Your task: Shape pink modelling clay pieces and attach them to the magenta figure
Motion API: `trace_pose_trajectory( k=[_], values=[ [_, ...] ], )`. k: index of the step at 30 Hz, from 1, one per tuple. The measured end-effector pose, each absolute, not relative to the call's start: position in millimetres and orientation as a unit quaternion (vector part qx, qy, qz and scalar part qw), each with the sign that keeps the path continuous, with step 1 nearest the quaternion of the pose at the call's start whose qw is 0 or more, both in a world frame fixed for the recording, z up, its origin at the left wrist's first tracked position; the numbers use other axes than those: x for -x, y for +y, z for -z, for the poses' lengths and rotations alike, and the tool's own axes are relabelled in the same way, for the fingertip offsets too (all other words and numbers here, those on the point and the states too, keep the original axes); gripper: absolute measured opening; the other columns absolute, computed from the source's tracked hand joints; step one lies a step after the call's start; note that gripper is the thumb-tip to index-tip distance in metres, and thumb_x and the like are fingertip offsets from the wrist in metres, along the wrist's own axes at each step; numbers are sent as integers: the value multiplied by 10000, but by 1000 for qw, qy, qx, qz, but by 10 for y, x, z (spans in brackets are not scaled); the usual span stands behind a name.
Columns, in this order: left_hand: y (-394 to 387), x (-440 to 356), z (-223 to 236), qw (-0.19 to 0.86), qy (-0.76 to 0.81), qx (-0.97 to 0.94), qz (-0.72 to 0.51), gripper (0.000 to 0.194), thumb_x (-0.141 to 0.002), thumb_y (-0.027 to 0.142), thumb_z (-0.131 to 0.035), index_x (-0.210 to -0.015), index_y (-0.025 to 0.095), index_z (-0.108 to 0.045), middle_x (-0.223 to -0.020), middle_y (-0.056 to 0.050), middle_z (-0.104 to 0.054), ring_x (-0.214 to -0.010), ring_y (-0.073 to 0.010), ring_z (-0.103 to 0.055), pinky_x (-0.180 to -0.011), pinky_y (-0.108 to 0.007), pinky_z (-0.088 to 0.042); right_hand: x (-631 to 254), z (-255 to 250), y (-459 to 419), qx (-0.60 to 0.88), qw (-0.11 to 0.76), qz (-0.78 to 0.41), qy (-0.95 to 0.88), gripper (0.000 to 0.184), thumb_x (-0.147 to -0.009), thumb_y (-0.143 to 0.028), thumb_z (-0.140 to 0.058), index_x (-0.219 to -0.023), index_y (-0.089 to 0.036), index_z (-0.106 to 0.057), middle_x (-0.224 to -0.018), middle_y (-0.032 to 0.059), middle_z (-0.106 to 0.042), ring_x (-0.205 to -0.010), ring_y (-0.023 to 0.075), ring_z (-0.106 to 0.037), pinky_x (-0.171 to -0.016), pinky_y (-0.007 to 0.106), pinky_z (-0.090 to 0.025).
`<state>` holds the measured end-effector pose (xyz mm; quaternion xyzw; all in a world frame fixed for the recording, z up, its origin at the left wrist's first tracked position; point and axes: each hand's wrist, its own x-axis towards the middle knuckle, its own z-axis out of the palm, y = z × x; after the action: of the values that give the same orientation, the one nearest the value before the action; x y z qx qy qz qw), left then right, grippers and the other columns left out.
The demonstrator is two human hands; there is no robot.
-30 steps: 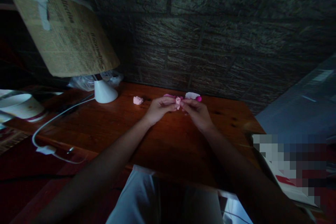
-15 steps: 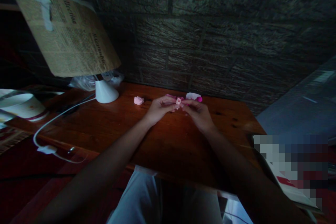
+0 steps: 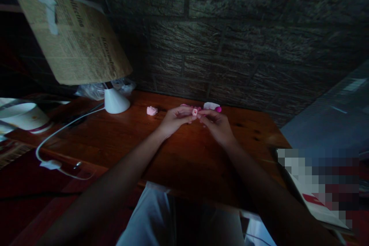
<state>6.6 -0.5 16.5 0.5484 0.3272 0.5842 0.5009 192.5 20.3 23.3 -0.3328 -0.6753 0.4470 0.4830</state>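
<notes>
Between the fingertips of both hands is a small pale pink rolled piece [image 3: 195, 112], rosebud-like, perhaps modelling clay, with a rounded hollow end toward me. My left hand [image 3: 176, 120] pinches it from the left, thumb below and fingers above. From the right, my right hand [image 3: 216, 123] pinches its other side. A pale pink lump [image 3: 152, 110] lies on the wooden table [image 3: 184, 157] left of my hands. Behind my fingers are darker pink pieces [image 3: 186, 105], partly hidden. A white piece [image 3: 211, 105] and a magenta ball [image 3: 218, 109] sit just beyond my right hand.
On the left stands a lamp [image 3: 117, 100] with a newsprint shade [image 3: 77, 38], its white cable [image 3: 54, 130] hanging over the table edge. A paper cup [image 3: 27, 117] is at the far left. A dark brick wall [image 3: 201, 46] rises behind the table.
The pink piece has turned slightly between my fingertips, so its hollow end now faces me more. Both hands stay in nearly the same place.
</notes>
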Motion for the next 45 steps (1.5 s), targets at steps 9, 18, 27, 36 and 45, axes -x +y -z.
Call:
trace_pose_trajectory(
  k=[9,18,27,36,45],
  values=[
    [38,-49,-108,473,301,-586,-585,275,-737,264,-882,-996,204,-814,-1144,-71,-781,-1006,-180,-701,-886,-328,-558,-1923,-222,215,313,491,-423,-694,213,-812,-434,-769,-926,-254,-781,-970,37,-789,-886,195,-712,-739,325,-541],
    [23,-58,-123,445,314,-591,-595,265,-733,270,-885,-975,191,-811,-1137,-76,-782,-1078,-204,-708,-1002,-388,-549,-1917,-218,201,326,506,-405,-689,207,-815,-427,-769,-928,-253,-782,-1005,40,-793,-867,196,-717,-736,336,-546],
    [38,-57,-105,441,308,-601,-591,265,-737,289,-887,-959,171,-804,-1060,-68,-787,-987,-186,-724,-990,-387,-562,-1932,-254,206,336,495,-426,-678,286,-811,-480,-768,-986,-257,-800,-954,40,-797,-741,172,-691,-622,309,-530],
    [29,-55,-115,484,294,-598,-566,340,-788,274,-847,-1104,176,-770,-1114,-91,-770,-930,-175,-715,-908,-359,-571,-1938,-236,218,348,485,-399,-696,316,-824,-521,-729,-932,-234,-806,-793,34,-761,-720,179,-680,-679,321,-541],
    [10,-77,-130,495,296,-588,-567,344,-786,263,-848,-1102,168,-751,-1045,-81,-781,-942,-185,-720,-947,-383,-559,-1941,-213,236,364,480,-409,-686,327,-828,-543,-708,-924,-241,-788,-864,45,-784,-715,194,-709,-685,347,-568]
  ],
)
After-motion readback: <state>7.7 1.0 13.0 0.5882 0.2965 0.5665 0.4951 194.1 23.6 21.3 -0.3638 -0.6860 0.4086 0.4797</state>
